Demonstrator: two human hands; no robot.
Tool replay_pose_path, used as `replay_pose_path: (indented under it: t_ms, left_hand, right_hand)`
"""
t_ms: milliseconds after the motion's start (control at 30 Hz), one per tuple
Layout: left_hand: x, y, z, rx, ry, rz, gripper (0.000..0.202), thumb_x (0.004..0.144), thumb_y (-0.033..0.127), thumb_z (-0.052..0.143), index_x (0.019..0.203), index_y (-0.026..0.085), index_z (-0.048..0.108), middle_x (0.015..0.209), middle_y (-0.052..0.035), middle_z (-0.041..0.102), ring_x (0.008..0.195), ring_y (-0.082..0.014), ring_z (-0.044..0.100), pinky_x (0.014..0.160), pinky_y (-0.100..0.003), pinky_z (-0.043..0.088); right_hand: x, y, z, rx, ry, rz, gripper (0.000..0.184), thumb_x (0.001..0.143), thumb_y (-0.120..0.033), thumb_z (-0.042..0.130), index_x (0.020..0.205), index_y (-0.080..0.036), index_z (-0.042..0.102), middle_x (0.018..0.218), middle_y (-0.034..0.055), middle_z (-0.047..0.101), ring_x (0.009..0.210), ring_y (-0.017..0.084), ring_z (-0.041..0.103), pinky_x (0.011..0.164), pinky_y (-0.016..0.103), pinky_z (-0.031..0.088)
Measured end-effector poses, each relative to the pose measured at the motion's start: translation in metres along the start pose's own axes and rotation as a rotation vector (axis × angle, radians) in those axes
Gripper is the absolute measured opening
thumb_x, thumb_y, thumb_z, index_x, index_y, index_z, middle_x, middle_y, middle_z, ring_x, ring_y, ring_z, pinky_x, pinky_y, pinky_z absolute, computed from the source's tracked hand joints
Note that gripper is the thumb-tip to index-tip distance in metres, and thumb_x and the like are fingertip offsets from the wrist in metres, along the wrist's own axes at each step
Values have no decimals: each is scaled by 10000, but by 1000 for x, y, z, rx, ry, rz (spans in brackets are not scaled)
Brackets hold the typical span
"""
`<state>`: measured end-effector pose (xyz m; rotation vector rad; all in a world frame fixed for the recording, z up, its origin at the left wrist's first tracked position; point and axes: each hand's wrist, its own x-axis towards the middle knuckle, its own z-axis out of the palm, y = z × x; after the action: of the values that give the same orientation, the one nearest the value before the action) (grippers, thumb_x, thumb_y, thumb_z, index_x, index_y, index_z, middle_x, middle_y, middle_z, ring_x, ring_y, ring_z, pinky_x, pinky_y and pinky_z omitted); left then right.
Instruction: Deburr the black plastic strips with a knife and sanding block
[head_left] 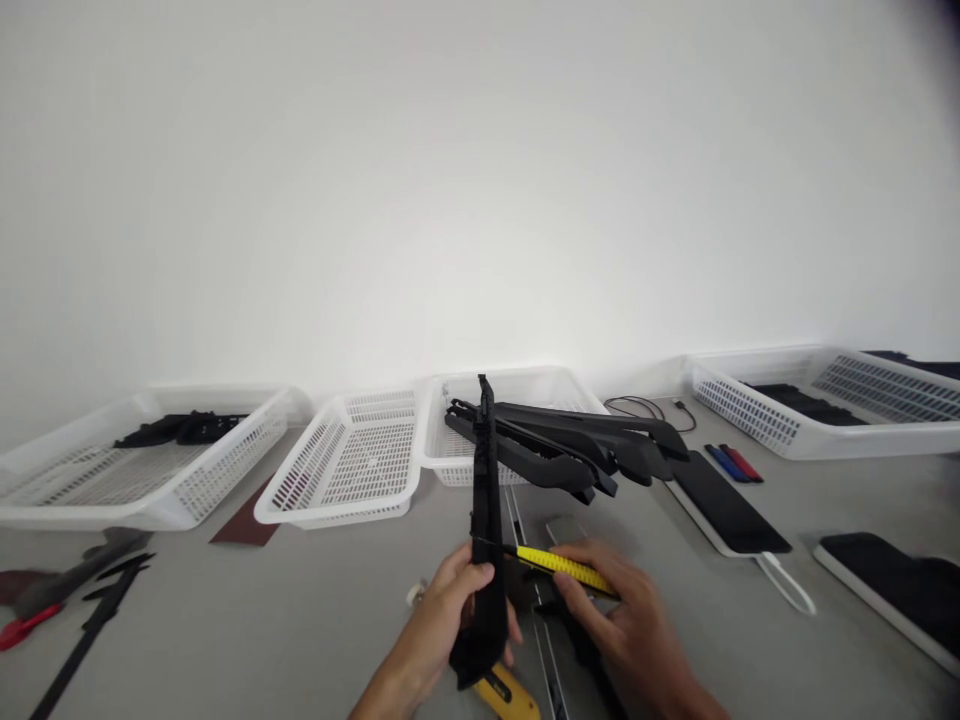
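Observation:
My left hand (442,610) is wrapped round the lower part of a long, narrow black plastic part (486,480), which stands up and points away from me. In my right hand (626,615) is a yellow-handled deburring tool (566,568), pinched between thumb and fingers. Its thin dark tip reaches the edge of the part, just above my left thumb. Several similar black parts (570,440) lie fanned out across the middle white basket (517,377) and overhang its right and front sides. A yellow tool handle (510,697) lies under the held part, partly hidden.
White baskets (180,500) (337,515) stand at left, another basket (802,440) at right. Caliper (94,620), red-handled tool (30,628) and dark red sheet (246,518) lie left. Phone-like devices (727,500) (892,590), blue and red sticks (733,463) and a cable (637,402) lie right.

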<state>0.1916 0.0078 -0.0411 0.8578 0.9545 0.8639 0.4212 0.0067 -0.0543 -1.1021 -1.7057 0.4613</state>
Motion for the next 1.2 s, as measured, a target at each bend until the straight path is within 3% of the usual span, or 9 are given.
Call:
replay_pose_path:
  t_ms: [200, 433, 633, 900, 1200]
  left_hand:
    - [0, -2, -2, 6, -3, -6, 535, 882, 472, 632, 1285, 128, 561, 589, -80, 781, 431, -216, 670, 469, -272, 502]
    - [-5, 9, -1, 20, -32, 11, 589, 830, 358, 635, 1365, 137, 526, 722, -75, 814, 503, -199, 715, 514, -261, 517]
    - [-4, 6, -1, 32, -9, -9, 421, 820, 366, 633, 1179, 164, 546, 691, -74, 796, 499, -198, 697, 497, -264, 517]
    - [-7, 9, 1, -10, -28, -3, 730, 829, 351, 638, 1486, 123, 416, 680, -50, 792, 492, -203, 691, 494, -264, 515]
    - [-3, 1, -5, -33, -78, -3, 800, 849, 355, 664, 1556, 121, 372, 696, -48, 793, 501, -215, 714, 477, -263, 513]
  right_hand:
    - [1, 1, 0, 4, -13, -6, 267, 1037, -447, 662, 1062, -247, 836, 966, 82, 837, 864, 263, 797, 784, 349, 652]
    - [6, 9, -1, -12, -29, -131, 185, 1040, -381, 697, 1146, -301, 826, 1074, 72, 840, 976, 277, 784, 892, 428, 635]
    - [10, 13, -3, -21, 29, -185, 210, 1032, -282, 698, 1201, -317, 817, 1139, 77, 812, 1036, 269, 741, 888, 406, 624]
    - [9, 6, -9, 8, -57, -103, 184, 1012, -297, 674, 1110, -297, 830, 1060, 80, 820, 985, 276, 761, 865, 411, 632]
    - [9, 7, -6, 53, -80, -56, 231, 1056, -413, 656, 1151, -299, 833, 1065, 85, 837, 986, 280, 776, 920, 451, 628]
